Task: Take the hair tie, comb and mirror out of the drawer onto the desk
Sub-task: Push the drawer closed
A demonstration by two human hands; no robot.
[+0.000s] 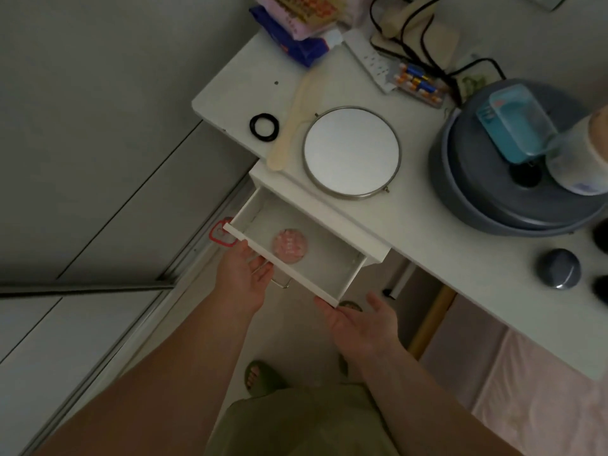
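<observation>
A black hair tie [263, 126], a pale cream comb [293, 121] and a round metal-rimmed mirror [351, 152] lie on the white desk [427, 245], side by side near its left end. Below them the white drawer [342, 278] stands pulled out, with a round pink item [289, 246] inside. My left hand [245, 274] is flat against the drawer's front panel, fingers by the metal handle [282, 283]. At the drawer's right front corner my right hand [362, 319] touches the panel with its fingertips, palm up, holding nothing.
A grey round appliance [513, 192] with a blue container on top fills the desk's right side. A power strip [368, 59], batteries, cables and packets lie at the back. A grey knob-like lid [559, 268] sits at the right. A pink bed cover is at lower right.
</observation>
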